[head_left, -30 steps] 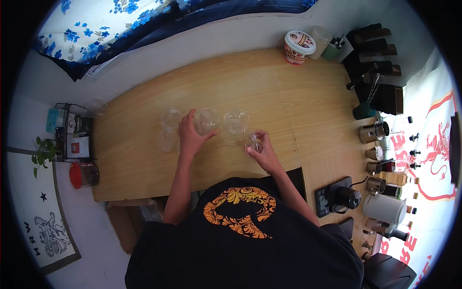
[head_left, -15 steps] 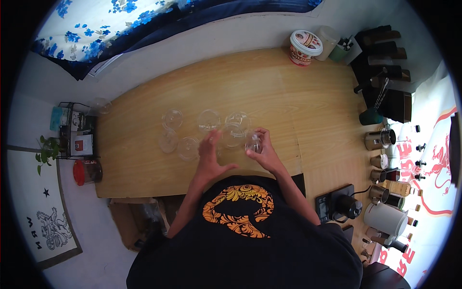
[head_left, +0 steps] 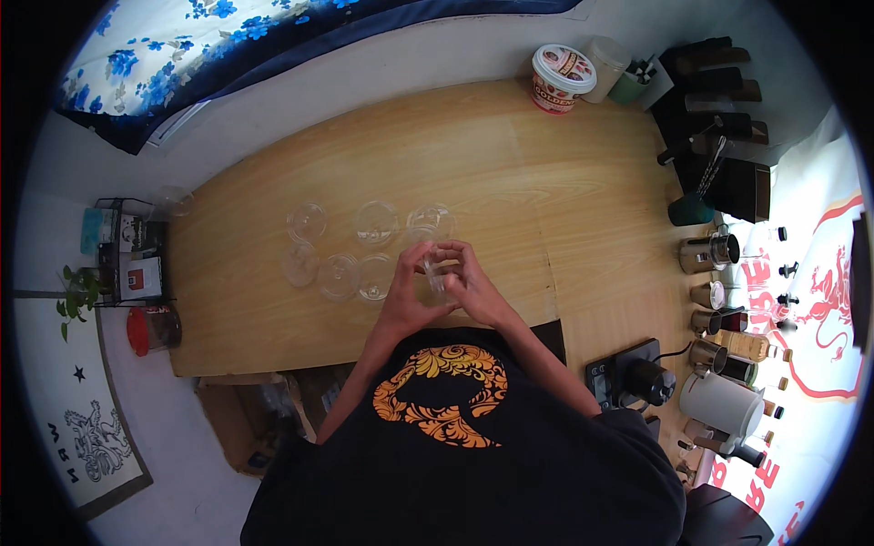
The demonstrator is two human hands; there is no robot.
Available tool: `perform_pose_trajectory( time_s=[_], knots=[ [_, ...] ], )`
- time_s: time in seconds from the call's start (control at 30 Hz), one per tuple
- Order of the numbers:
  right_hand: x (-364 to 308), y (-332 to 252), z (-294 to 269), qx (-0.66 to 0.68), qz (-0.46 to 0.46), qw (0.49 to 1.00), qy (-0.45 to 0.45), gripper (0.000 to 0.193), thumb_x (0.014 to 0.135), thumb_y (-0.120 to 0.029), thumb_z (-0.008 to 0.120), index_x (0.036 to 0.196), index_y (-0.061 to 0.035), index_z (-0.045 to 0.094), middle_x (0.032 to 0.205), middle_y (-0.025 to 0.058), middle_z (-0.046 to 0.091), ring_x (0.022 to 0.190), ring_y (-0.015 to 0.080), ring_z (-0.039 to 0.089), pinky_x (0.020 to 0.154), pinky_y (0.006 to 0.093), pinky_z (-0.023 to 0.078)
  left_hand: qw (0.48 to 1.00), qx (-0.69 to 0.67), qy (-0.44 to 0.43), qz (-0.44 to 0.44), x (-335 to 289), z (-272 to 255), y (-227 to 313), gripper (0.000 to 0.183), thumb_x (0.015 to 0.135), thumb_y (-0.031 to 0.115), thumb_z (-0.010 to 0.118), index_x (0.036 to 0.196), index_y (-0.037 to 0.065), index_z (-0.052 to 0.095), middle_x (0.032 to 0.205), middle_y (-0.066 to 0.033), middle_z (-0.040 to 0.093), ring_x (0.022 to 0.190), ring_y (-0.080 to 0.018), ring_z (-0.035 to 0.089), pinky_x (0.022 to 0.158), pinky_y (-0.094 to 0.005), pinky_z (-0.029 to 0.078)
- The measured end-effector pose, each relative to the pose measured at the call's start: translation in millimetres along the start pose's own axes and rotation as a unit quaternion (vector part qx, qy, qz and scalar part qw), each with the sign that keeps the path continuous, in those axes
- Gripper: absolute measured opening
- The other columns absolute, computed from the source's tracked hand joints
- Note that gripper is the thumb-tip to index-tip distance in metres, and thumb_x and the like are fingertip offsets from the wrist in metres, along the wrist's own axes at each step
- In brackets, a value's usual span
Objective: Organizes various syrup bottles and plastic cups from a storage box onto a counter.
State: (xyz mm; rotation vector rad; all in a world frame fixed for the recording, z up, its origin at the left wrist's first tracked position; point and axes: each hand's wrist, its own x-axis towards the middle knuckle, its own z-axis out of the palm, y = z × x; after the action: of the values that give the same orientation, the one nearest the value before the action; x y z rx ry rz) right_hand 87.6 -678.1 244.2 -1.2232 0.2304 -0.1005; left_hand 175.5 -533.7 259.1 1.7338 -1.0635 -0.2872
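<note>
In front of my chest my two hands come together around a small clear plastic piece (head_left: 436,275), rounded like a cup or domed lid; the fingers partly hide its shape. My right hand (head_left: 468,289) grips it from the right with curled fingers and thumb. On its other side, my left hand (head_left: 405,293) has bent fingertips against it, the thumb pointing toward the right hand. Several clear round plastic lids lie on the table just beyond and to the left, among them one lid (head_left: 340,276) and another lid (head_left: 377,223). Some overlap behind my fingers.
The wooden table (head_left: 473,136) runs to the wall. A white-lidded tub (head_left: 562,80) stands at the far right. Along the right side are a knife rack (head_left: 719,100), metal cups (head_left: 708,252), a scale (head_left: 605,382) and a white kettle (head_left: 719,405). A wire rack (head_left: 137,250) stands left.
My right hand has moved left with the clear piece, and my left hand has closed in to meet it. The view has shifted slightly.
</note>
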Motion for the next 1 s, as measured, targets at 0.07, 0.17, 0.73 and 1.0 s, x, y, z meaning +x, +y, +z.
perform_pose_trajectory(
  time_s=[0.07, 0.17, 0.73, 1.0],
  knots=[
    [2.3, 0.4, 0.9, -0.009, -0.008, 0.999, 0.034, 0.064, 0.089, -0.029, 0.07, 0.135, -0.002, 0.034, 0.125, 0.0131, 0.05, 0.108, 0.0209, 0.057, 0.087, 0.0331, 0.05, 0.995, -0.076, 0.022, -0.053, 0.3, -1.0, 2.3, 0.103, 0.06, 0.018, 0.092, 0.143, 0.01, 0.032, 0.138, -0.0136, 0.044, 0.126, -0.0292, 0.049, 0.104, -0.0406, 0.042],
    [3.6, -2.4, -1.4, -0.063, -0.035, 0.994, 0.085, 0.039, 0.097, -0.019, 0.06, 0.127, -0.0002, 0.046, 0.112, 0.0097, 0.058, 0.099, 0.0155, 0.06, 0.083, 0.0282, 0.051, 0.98, -0.184, 0.015, -0.069, 1.0, -5.5, -0.6, 0.111, 0.058, 0.019, 0.094, 0.145, 0.012, 0.025, 0.14, -0.0136, 0.042, 0.127, -0.0268, 0.048, 0.103, -0.0394, 0.043],
    [7.1, -26.7, -6.9, -0.016, -0.015, 0.99, 0.139, 0.014, 0.092, -0.014, 0.066, 0.093, -0.001, 0.061, 0.077, 0.0027, 0.065, 0.068, 0.0074, 0.058, 0.061, 0.0214, 0.046, 0.905, -0.416, 0.005, -0.086, 2.2, -11.0, 0.9, 0.12, 0.057, 0.023, 0.095, 0.147, 0.016, 0.015, 0.148, -0.0199, 0.033, 0.127, -0.0319, 0.051, 0.106, -0.0427, 0.043],
    [6.4, -32.6, 12.1, -0.179, -0.064, 0.96, 0.208, 0.019, 0.086, -0.017, 0.073, 0.082, -0.0019, 0.064, 0.074, 0.0018, 0.065, 0.065, 0.0062, 0.056, 0.061, 0.0234, 0.046, 0.907, -0.414, -0.015, -0.08, 3.6, -10.6, 3.5, 0.12, 0.057, 0.028, 0.094, 0.147, 0.016, 0.015, 0.149, -0.0209, 0.033, 0.128, -0.033, 0.048, 0.105, -0.0438, 0.044]
  ],
)
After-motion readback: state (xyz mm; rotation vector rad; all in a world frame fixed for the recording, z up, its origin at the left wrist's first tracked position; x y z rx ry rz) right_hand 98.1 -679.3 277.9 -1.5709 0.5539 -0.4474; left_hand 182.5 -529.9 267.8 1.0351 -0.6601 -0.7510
